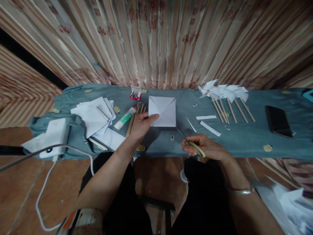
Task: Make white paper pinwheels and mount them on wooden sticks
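A square sheet of white paper (166, 109) with diagonal creases is pinched at its left side by my left hand (143, 124), the thumb lying on top. My right hand (202, 146) grips a pair of scissors (199, 149) with yellow-green handles, its fingers in the loops. The blades point up and left, and their tips meet the paper's lower right corner. How far the blades are apart is too small to tell. Several thin wooden sticks (132, 122) lie just behind my left hand, beside a green and white glue tube (125, 118).
Left on the cloth-covered table (161, 143) are a stack of white paper (89, 114), a white power bank (55, 137) with a cable and a small red box of pins (135, 95). Rightward lie paper strips (206, 117), several paper pinwheels (226, 91) on sticks and a dark phone (278, 120).
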Motion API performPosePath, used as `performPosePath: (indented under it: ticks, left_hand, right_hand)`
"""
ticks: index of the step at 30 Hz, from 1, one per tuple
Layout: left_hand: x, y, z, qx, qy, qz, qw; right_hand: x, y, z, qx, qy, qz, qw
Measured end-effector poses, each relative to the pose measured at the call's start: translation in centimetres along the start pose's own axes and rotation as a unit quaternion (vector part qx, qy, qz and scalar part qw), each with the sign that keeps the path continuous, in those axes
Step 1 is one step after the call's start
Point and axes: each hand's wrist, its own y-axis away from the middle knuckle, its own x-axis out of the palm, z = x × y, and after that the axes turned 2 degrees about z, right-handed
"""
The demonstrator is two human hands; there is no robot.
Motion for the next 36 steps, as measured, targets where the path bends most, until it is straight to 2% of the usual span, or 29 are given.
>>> performPosePath:
  ticks: [3, 5, 8, 10, 14, 19, 24, 28, 36]
  left_hand:
    - [0.0, 0.1, -0.1, -0.007, 0.002, 0.003, 1.0]
    - [0.2, 0.4, -0.1, -0.023, 0.002, 0.014, 1.0]
    - [0.6, 0.9, -0.2, -0.059, 0.002, 0.04, 0.997]
    - [1.1, 1.2, -0.2, -0.081, 0.0, 0.055, 0.995]
    - [1.8, 1.7, 0.1, -0.105, -0.015, 0.066, 0.992]
    - [2.1, 2.2, 0.2, -0.112, -0.017, 0.09, 0.989]
    - [2.2, 2.3, -0.1, -0.093, 0.022, 0.073, 0.993]
    - [2.2, 2.2, 0.0, -0.063, 0.038, 0.051, 0.996]
    - [2.1, 2.1, 0.2, -0.069, 0.034, 0.03, 0.997]
  right_hand:
    - [-1.1, 0.1, 0.0, -0.028, 0.013, -0.059, 0.998]
    - [-1.6, -0.3, 0.2, -0.07, -0.014, -0.135, 0.988]
    - [-1.6, -1.4, 0.4, -0.138, -0.08, -0.252, 0.954]
    - [-1.0, -2.2, 0.5, -0.165, -0.115, -0.282, 0.938]
    - [0.3, -3.7, 0.7, -0.193, -0.154, -0.293, 0.924]
    - [1.0, -4.8, 0.9, -0.191, -0.208, -0.313, 0.907]
    - [1.2, -4.9, 1.3, -0.181, -0.188, -0.304, 0.916]
    - [1.4, -5.2, 1.6, -0.181, -0.22, -0.294, 0.913]
    - [1.9, -5.9, 1.9, -0.165, -0.248, -0.256, 0.92]
